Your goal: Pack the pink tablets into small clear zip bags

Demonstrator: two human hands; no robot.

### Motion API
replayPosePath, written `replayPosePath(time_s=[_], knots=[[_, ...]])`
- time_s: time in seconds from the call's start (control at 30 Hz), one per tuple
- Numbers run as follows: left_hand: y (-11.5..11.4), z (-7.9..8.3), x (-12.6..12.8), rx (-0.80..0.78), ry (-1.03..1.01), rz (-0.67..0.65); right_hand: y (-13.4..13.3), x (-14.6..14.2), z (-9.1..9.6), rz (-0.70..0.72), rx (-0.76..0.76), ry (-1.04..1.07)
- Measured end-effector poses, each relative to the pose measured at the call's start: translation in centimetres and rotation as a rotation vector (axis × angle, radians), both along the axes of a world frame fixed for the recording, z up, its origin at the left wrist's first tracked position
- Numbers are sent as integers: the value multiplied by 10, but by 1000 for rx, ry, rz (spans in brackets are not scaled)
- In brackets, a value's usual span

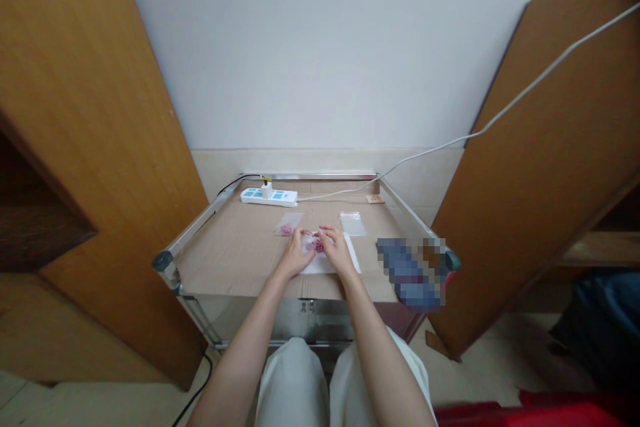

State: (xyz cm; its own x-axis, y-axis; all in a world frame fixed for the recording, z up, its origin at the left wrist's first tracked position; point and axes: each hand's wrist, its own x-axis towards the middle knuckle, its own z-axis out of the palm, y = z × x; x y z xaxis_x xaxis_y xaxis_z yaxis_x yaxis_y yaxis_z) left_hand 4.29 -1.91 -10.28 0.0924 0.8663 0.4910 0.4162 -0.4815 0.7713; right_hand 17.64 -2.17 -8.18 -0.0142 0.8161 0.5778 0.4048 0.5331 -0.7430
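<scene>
Forearms (245,333) reach out; fingers (306,237) pinch a bag (309,242), apparently of pink beads (319,246).

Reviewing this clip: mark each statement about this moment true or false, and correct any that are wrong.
1. The left hand and right hand are both at the pink beads, over a white sheet. True.
2. The power strip lies at the front edge of the cardboard. False: it lies at the back, by the rear metal rail.
3. A clear plastic bag with pink beads in it lies beyond the left hand. True.
4. The second clear bag is full of pink beads. False: no beads show in it.
</scene>
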Motion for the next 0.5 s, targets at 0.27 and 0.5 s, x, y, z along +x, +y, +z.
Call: replayPosePath(time_s=[0.27, 0.5], knots=[[-2, 3, 0, 3, 11, -4, 2, 1, -2, 1, 0, -26], [-4, 5, -1, -22, -24, 5, 7, 17, -15, -309, -74, -228]])
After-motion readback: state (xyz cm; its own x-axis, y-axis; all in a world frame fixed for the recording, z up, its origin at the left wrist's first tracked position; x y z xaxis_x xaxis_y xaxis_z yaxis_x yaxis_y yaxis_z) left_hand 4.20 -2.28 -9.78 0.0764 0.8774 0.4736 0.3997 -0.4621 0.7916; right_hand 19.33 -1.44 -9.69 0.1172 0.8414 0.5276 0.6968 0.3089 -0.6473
